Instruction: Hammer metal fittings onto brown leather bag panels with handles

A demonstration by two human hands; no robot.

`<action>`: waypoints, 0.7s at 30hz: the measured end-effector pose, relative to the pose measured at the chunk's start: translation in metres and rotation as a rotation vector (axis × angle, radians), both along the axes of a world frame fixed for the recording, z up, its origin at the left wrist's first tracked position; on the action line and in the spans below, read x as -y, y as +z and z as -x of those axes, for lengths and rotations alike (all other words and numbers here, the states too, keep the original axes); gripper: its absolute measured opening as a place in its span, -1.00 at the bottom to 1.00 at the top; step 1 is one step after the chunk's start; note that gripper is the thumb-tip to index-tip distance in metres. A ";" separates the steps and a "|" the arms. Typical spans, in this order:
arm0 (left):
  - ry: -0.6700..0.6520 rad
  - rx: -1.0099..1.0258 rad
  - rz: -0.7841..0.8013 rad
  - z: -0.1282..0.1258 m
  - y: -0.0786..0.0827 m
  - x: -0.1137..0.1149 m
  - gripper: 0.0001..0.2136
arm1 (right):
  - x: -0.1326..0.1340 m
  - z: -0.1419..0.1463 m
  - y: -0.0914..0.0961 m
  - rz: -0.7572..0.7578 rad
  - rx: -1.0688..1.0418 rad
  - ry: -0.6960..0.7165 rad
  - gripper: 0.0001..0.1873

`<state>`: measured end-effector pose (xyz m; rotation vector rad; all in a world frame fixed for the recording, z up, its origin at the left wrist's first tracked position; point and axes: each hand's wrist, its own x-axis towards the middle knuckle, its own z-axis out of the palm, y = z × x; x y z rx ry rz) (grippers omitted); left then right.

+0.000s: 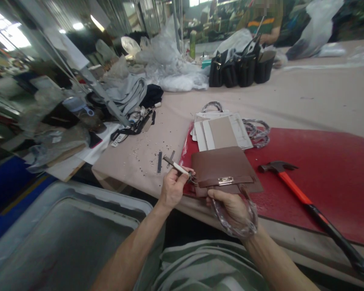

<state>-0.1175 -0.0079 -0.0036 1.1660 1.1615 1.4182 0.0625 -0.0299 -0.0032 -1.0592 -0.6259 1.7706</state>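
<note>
My left hand [173, 186] pinches a slim brown-and-white strip [178, 167] that points up and away to the left. Small metal hardware shows by its near end, too small to name. With thumb on top, my right hand [230, 204] grips the near edge of a brown leather bag piece [223, 163]. A metal clasp [226, 180] sits on a strap across that piece. The plastic-wrapped handle [224, 222] loops around my right hand. Beyond my left hand lie a dark flat bar [159, 162] and a thin metal tool [171, 159].
A hammer [294, 188] with an orange-and-black handle lies on the red mat [327, 161]. Stacked pale panels [221, 133] with wrapped handles lie behind the brown piece. Black bags [241, 68] stand farther back, near another person [265, 26]. A grey bin [79, 238] is at lower left.
</note>
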 end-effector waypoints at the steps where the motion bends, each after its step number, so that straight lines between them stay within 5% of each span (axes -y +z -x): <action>1: -0.012 0.018 -0.013 -0.001 0.007 0.002 -0.77 | 0.003 -0.004 0.002 0.019 -0.015 -0.007 -0.66; 8: -0.052 -0.153 -0.031 -0.005 0.038 0.022 -0.85 | 0.020 -0.008 0.006 0.003 -0.094 -0.013 -0.59; 16: -0.073 -0.380 -0.126 0.001 0.041 0.038 -0.85 | 0.025 -0.002 0.003 -0.080 -0.098 0.059 -0.66; 21: -0.068 -0.310 -0.094 0.001 0.036 0.040 -0.87 | 0.030 -0.004 -0.001 -0.021 -0.086 0.153 -0.70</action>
